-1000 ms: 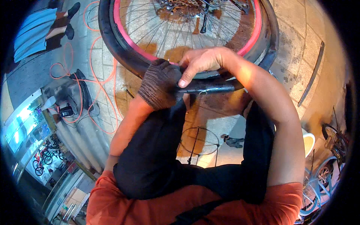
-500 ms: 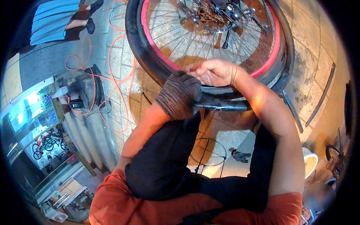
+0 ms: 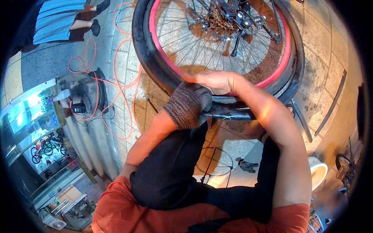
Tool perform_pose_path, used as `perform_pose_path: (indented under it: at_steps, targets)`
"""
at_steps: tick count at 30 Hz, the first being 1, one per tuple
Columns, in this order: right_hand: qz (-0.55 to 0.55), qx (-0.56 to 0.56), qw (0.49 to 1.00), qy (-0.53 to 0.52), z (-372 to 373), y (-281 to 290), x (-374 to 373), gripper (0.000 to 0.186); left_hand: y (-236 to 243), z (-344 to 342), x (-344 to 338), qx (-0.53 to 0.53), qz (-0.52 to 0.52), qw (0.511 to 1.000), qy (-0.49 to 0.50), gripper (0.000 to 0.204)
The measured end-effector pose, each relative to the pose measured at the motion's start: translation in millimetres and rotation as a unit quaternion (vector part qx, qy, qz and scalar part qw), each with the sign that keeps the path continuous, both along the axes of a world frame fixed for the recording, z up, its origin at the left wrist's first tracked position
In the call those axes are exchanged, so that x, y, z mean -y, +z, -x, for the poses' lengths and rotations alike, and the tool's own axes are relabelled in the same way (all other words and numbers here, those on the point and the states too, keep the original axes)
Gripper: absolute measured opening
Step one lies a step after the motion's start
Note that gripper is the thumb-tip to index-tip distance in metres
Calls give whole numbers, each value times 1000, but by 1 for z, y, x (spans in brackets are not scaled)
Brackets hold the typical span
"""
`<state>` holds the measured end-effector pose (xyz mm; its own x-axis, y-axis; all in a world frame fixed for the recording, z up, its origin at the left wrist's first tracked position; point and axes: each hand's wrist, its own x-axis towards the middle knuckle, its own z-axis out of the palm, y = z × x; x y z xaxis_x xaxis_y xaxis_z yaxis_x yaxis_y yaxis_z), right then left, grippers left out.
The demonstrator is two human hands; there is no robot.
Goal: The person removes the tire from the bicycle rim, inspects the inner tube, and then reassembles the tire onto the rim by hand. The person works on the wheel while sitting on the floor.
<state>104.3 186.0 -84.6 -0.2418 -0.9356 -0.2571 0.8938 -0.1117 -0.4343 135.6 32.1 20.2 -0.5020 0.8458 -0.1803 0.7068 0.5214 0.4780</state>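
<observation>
Head view — A: Where does the bicycle wheel lie?

B: The bicycle wheel [image 3: 288, 42] lies directly ahead of the person, its near edge just beyond the dark trousers [image 3: 167, 167]. That placement likely keeps the near edge within reach of both hands.

A: State of the left hand?

B: The gloved left hand [image 3: 189, 104] is curled closed around the outer black rubber ring [image 3: 143, 52] at the near edge. The hold probably steadies that section; the knitted glove presumably guards the palm.

A: State of the right hand?

B: The bare right hand [image 3: 215, 81] reaches across the rim just beside the left, its fingers extended leftward. Its palm is hidden — whether it grips or merely presses cannot be told. Bare fingers likely give better feel at the rim.

A: Surrounding items?

B: A long dark strip [image 3: 333, 103] lies on the paving [image 3: 320, 46] at right, well apart from the hands, where it should not obstruct them. A dark glove-like item [image 3: 247, 165] lies between the legs, apparently within reach
</observation>
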Motion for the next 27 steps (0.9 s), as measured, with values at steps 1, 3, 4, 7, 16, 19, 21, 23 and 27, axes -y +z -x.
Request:
perform_pose_path:
  at_steps: [1, 3, 4, 7, 16, 19, 21, 23, 27]
  targets:
    - [8, 2, 1000, 21, -1, -1, -3, 74, 1, 0, 1, 6, 0, 1000, 2, 29]
    - [-2, 1, 1000, 14, -2, 0, -7, 78, -3, -2, 4, 1, -13, 1000, 8, 28]
    - [-9, 0, 1000, 10, -2, 5, -9, 80, -4, -3, 5, -1, -21, 1000, 10, 28]
    - [-26, -9, 998, 59, 3, 14, -22, 82, -1, 0, 3, -26, 9, 1000, 8, 28]
    - [-144, -213, 956, 144, -6, 2, -65, 88, -7, 5, 1, -35, 86, 996, -12, 34]
    - [-225, -353, 887, 195, -3, 15, -84, 91, -6, 2, 1, -15, -9, 1000, 20, 38]
    - [-239, -385, 866, 209, -6, 17, -95, 82, -2, 3, 0, -11, 39, 999, 19, 37]
    - [-248, -411, 848, 225, -8, 19, -105, 79, -1, 5, -3, -14, 61, 998, 8, 35]
    - [-273, -441, 820, 243, -11, 8, -122, 66, -8, 4, -1, -32, 59, 998, -2, 32]
